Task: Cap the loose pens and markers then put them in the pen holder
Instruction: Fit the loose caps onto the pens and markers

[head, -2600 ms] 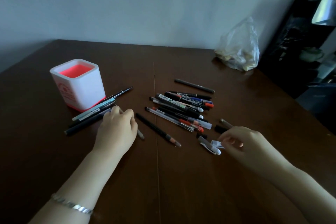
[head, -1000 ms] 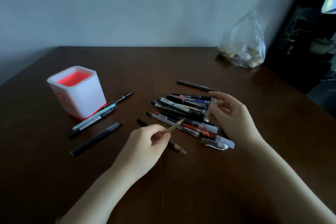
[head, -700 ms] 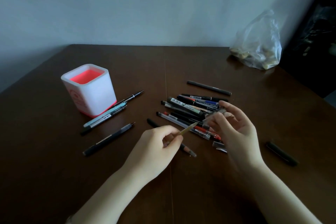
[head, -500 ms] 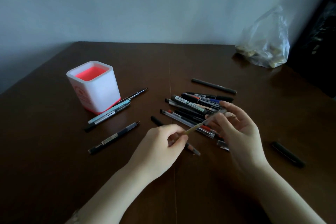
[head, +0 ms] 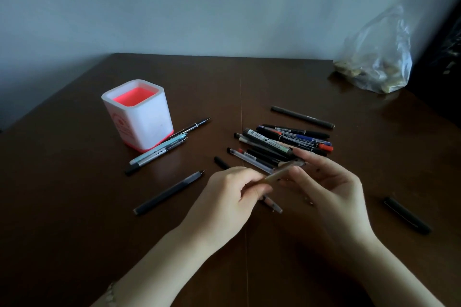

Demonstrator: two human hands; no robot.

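Observation:
My left hand [head: 230, 195] grips a thin tan pen [head: 275, 175] pointing up and to the right. My right hand [head: 326, 182] pinches a small clear cap [head: 298, 163] at the pen's tip. Behind both hands lies a pile of several pens and markers [head: 284, 143]. The white pen holder [head: 138, 114] with a red inside stands at the left, nothing showing inside. Loose pens [head: 159, 151] lie against its base, and an uncapped dark pen [head: 169, 192] lies in front of them.
A black cap or marker [head: 406, 214] lies alone at the right. A dark pen [head: 301, 116] lies behind the pile. A clear plastic bag [head: 376, 57] sits at the table's far right corner against the wall. The dark wooden table [head: 74, 244] stretches left.
My left hand picked the tan pen up from beside the holder. My right hand took a clear cap and brought it to the pen's tip. The view shifted right.

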